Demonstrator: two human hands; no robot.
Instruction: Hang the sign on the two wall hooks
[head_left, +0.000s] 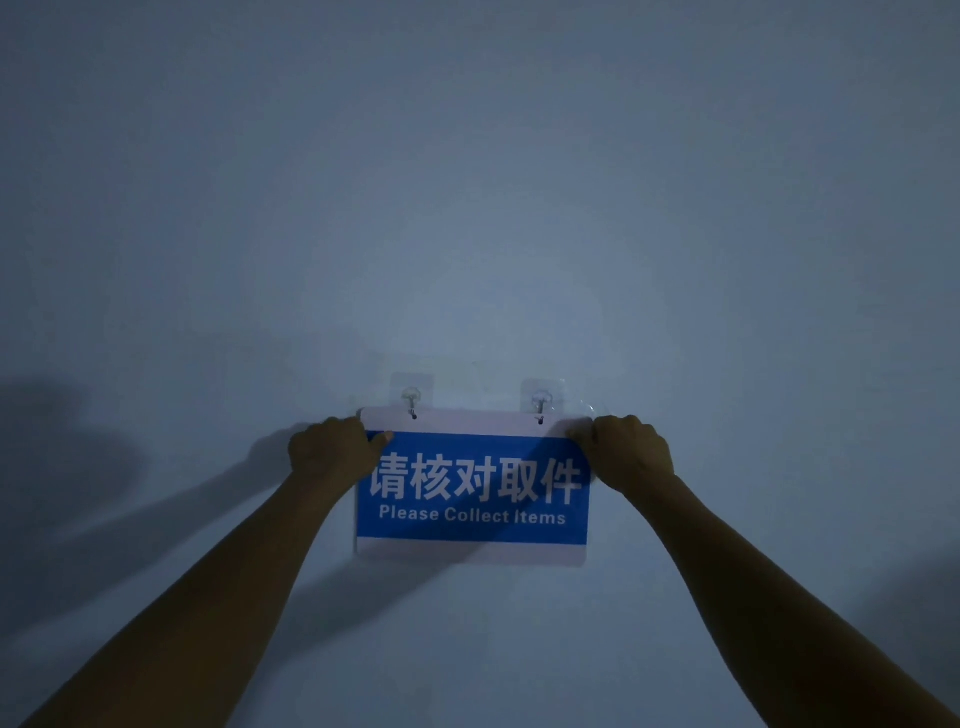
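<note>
A blue and white sign (471, 525) reading "Please Collect Items" lies flat against the wall. Its two top holes meet the left hook (412, 399) and the right hook (541, 402), both clear adhesive hooks with metal prongs. My left hand (335, 451) grips the sign's upper left corner, thumb on its face. At the upper right corner my right hand (626, 451) holds the sign the same way. Both forearms reach up from the bottom of the view.
The wall (467, 182) is plain, pale and dimly lit, with nothing else on it. Shadows of my arms fall on it at the left.
</note>
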